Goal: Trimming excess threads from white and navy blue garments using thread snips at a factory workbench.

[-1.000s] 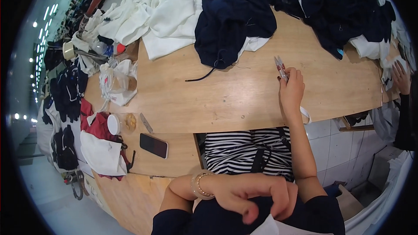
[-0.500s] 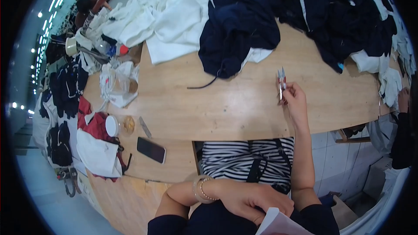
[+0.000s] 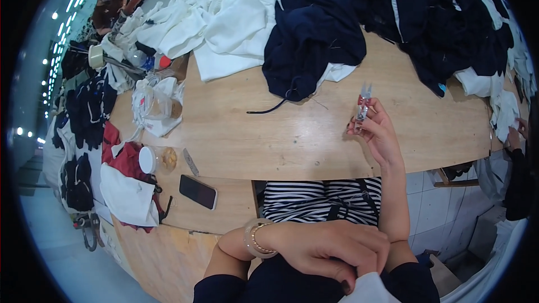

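My right hand (image 3: 383, 137) is raised above the wooden table, fingers closed around a pair of thread snips (image 3: 362, 108) with red on the handles and blades pointing away from me. My left hand (image 3: 331, 249), with bangles at the wrist, is drawn across my chest toward the right arm. Its fingers are curled and the thumb rests by a white, pointed piece (image 3: 370, 290) at the lower edge; whether it grips that piece is hidden. Beyond the snips lies a bunched navy garment (image 3: 314, 39) with a dark cord (image 3: 266, 111) trailing from it.
White garments (image 3: 233, 28) lie at the far left, more navy garments (image 3: 432, 28) at the far right. A phone (image 3: 197, 192), a white-lidded jar (image 3: 147, 160) and red cloth (image 3: 120, 160) are at the left. Another person's hand (image 3: 514, 138) touches white cloth at the right edge.
My right hand has turned, showing more of its palm and fingers, with the snips still held. My left hand has shifted slightly up and right. The view has moved a little.
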The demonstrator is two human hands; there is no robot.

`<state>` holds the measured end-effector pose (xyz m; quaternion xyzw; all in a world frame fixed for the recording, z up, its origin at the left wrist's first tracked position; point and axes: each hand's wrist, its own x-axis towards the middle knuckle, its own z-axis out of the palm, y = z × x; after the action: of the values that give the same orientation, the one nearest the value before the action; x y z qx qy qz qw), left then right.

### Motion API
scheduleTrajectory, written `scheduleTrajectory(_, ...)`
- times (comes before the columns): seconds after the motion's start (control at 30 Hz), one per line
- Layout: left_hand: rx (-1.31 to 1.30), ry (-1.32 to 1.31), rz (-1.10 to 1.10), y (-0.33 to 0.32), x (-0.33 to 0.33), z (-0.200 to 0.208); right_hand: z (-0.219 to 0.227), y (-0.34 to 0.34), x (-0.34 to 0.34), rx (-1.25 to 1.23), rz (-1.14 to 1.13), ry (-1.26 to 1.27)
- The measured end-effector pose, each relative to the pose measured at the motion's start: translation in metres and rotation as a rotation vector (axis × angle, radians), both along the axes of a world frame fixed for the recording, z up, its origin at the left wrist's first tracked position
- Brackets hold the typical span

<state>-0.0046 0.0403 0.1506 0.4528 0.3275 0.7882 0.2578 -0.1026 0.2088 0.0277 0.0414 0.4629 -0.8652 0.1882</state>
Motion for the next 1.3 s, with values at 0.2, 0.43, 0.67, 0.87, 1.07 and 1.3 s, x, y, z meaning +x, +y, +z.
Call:
scheduleTrajectory(0.2,-0.096,-0.035,0.101,-0.003,-0.004,-0.002,-0.007,-0.006,-0.034,-0.026,-0.044,0.074)
scheduleTrajectory(0.43,-0.976,0.149,0.975,-0.007,-0.070,-0.127,-0.036,-0.002,-0.140,0.571,-0.088,0.485)
scheduleTrajectory(0.67,-1.305,0.585,1.430,-0.052,-0.122,-0.163,-0.036,-0.008,-0.164,1.430,0.224,0.860)
scheduleTrajectory(0.87,-1.758,0.860,1.552,-0.097,-0.163,-0.139,-0.022,0.020,-0.173,1.830,0.330,1.114)
scheduleTrajectory(1.07,-1.879,0.858,1.824,-0.144,-0.199,-0.109,0.027,0.018,-0.184,1.677,0.270,1.348)
scheduleTrajectory(1.3,-0.711,0.559,1.604,-0.066,-0.208,0.025,0.221,-0.055,-0.199,1.091,-0.252,1.639)
